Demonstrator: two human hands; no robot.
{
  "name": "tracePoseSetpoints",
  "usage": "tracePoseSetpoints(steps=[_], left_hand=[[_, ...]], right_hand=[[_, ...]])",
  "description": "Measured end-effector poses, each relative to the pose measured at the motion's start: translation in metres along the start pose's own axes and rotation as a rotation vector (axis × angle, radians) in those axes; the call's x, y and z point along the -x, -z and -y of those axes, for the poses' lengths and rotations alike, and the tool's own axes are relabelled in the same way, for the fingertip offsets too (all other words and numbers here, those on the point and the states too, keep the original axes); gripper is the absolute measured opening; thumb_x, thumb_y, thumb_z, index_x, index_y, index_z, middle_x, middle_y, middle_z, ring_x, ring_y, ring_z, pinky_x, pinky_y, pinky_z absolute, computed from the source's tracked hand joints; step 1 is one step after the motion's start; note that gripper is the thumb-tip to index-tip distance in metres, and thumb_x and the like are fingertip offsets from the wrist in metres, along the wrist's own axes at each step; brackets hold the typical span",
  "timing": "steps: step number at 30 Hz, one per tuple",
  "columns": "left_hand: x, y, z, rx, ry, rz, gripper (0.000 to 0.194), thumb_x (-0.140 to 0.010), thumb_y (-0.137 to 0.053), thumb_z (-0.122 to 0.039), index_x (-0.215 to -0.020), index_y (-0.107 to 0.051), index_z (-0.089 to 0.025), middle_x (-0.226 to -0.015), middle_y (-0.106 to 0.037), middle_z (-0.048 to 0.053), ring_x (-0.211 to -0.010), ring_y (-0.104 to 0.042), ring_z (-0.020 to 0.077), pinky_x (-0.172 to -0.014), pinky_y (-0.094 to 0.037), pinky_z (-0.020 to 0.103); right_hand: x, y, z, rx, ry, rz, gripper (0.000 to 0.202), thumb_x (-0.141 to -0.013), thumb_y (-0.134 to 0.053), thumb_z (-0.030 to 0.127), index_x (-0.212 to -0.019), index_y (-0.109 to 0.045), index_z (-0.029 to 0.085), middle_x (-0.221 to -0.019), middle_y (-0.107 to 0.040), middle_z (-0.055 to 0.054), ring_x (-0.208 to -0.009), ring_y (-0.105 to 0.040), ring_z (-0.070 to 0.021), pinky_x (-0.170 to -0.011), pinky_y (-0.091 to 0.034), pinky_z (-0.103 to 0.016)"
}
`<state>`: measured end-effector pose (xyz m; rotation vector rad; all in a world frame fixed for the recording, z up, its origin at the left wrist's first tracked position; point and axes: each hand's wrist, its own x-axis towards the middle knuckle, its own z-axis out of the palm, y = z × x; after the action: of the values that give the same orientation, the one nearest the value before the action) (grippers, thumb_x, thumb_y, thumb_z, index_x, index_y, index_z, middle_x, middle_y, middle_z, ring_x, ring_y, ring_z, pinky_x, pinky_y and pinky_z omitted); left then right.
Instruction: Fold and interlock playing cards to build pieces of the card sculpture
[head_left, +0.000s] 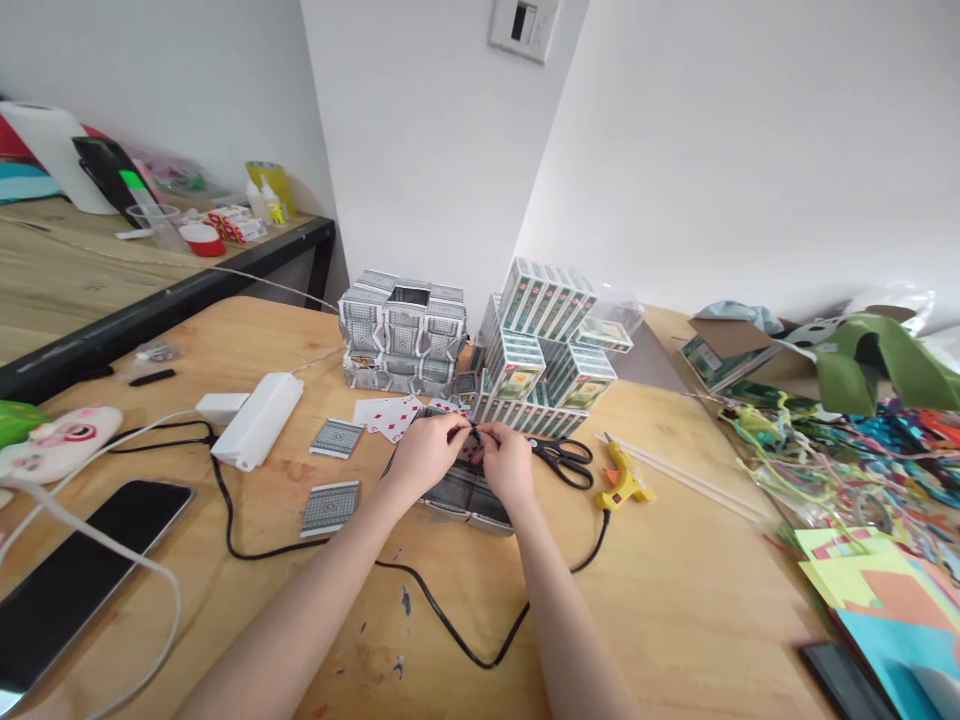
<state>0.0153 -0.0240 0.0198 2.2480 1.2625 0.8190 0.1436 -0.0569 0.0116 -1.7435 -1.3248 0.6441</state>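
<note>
My left hand (429, 448) and my right hand (507, 462) meet over a low structure of folded playing cards (457, 490) with grey patterned backs. Fingertips of both hands are pinched together around a small dark piece, too small to make out. Loose playing cards (395, 415), some with red diamonds, lie face up just beyond my left hand. Two folded cards (330, 509) rest on the table to its left. Behind stands a larger box-shaped build of folded cards (405, 335). Black-handled scissors (564, 460) lie right of my right hand.
Stacked card packs (536, 350) stand at the back. A yellow glue gun (622, 480) trails a black cord across the front. At left are a white power strip (259, 420) and a phone (82, 580). Craft scraps (862, 470) and coloured paper (877, 590) cover the right side.
</note>
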Motion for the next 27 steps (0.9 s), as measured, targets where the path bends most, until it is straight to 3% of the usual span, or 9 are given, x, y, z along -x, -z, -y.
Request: tracePoseSetpoints(steps=[13,27], left_hand=[[0.002,0.003,-0.008,-0.053,0.032,-0.051,0.023,-0.075,-0.05,-0.021,-0.09,-0.068,-0.022,-0.08,-0.07,0.002,-0.067,-0.062,0.0142,-0.062,-0.043,0.023],[0.001,0.004,-0.009,-0.034,0.05,-0.014,0.03,-0.073,-0.049,-0.017,-0.097,-0.067,-0.022,-0.071,-0.07,0.002,-0.057,-0.058,0.0121,-0.058,-0.042,0.022]], right_hand=[[-0.005,-0.004,-0.011,-0.174,-0.036,-0.001,0.022,-0.076,-0.047,0.029,-0.077,-0.065,0.017,-0.047,-0.059,0.001,-0.043,-0.056,-0.0143,-0.046,-0.044,-0.022],[0.002,0.003,0.001,-0.002,0.03,-0.091,0.024,-0.077,-0.044,0.026,-0.076,-0.067,0.02,-0.046,-0.06,0.002,-0.043,-0.057,-0.0146,-0.054,-0.046,-0.023]])
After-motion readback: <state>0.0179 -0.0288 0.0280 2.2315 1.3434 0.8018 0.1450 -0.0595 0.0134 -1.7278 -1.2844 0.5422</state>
